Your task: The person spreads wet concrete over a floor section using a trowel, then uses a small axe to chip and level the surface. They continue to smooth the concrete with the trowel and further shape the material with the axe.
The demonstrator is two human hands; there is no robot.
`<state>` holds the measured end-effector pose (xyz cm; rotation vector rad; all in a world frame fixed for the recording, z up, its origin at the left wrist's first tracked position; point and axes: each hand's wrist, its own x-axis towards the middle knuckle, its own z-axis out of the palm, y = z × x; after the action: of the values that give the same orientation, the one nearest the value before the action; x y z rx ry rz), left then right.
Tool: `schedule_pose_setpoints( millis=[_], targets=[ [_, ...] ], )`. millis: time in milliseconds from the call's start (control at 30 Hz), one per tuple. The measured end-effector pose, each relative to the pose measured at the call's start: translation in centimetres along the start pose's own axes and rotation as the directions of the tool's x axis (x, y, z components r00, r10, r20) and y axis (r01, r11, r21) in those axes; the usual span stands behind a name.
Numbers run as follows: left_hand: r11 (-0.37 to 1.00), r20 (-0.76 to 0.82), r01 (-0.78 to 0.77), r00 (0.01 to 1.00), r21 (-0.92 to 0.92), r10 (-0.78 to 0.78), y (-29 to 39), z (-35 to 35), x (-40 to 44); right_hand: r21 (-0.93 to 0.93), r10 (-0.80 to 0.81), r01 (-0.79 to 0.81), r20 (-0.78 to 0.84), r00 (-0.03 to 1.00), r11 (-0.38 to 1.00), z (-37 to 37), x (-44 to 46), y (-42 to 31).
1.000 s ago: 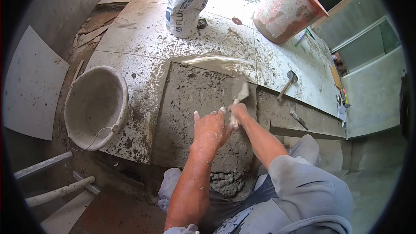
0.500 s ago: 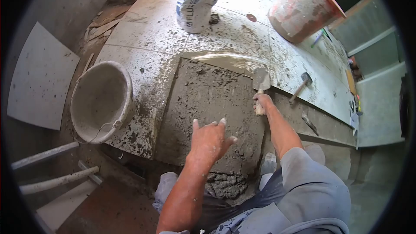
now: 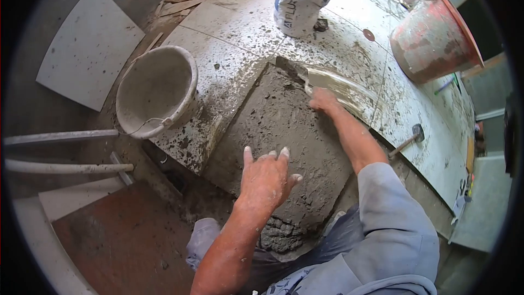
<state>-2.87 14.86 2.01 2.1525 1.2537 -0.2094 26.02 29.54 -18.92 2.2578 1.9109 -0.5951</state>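
Note:
My right hand [image 3: 326, 101] is wrapped round the handle of a trowel [image 3: 292, 69]. The mortar-smeared blade lies at the far corner of a square bed of grey mortar [image 3: 289, 131], beside the edge of the laid white tiles [image 3: 240, 27]. Over the near middle of this bed hangs my left hand [image 3: 266, 177], empty, with its fingers apart. A rough heap of mortar [image 3: 279, 235] lies close to my knees.
A grey bucket [image 3: 192, 82] stands at left, near ladder-like rails [image 3: 65, 168]. On the tiles are a printed bag [image 3: 299, 8], a red bucket [image 3: 431, 41] and a mallet [image 3: 417, 133]. A loose white tile [image 3: 90, 49] leans on the left wall.
My right hand has swept the trowel leftward along the far edge of the mortar to its far corner. My left hand keeps its pose. The whole view has turned.

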Motion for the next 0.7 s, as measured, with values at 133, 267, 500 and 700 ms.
schedule_pose_setpoints(
  millis=[133, 267, 500, 700],
  targets=[
    [0.996, -0.077, 0.082, 0.994, 0.019, -0.080, 0.1, 0.9, -2.4, -0.018, -0.008, 0.008, 0.008, 1.000, 1.000, -0.7, 1.1, 0.3],
    [0.988, -0.032, 0.151, 0.988, 0.036, -0.149, 2.3, 1.1, -3.9, 0.139, -0.014, -0.002, 0.120, 0.993, 0.990, 1.1, 0.3, -0.3],
    [0.979, 0.039, 0.205, 0.978, -0.011, -0.205, 5.0, 2.4, -4.9, 0.238, -0.032, -0.024, 0.231, 0.972, 0.971, 6.5, -12.8, -5.0],
    [0.954, -0.095, 0.288, 0.951, -0.087, -0.296, 5.8, 2.3, -8.2, -0.003, -0.285, 0.295, 0.249, 0.926, 0.956, -1.5, -13.9, -6.9]
  ],
)
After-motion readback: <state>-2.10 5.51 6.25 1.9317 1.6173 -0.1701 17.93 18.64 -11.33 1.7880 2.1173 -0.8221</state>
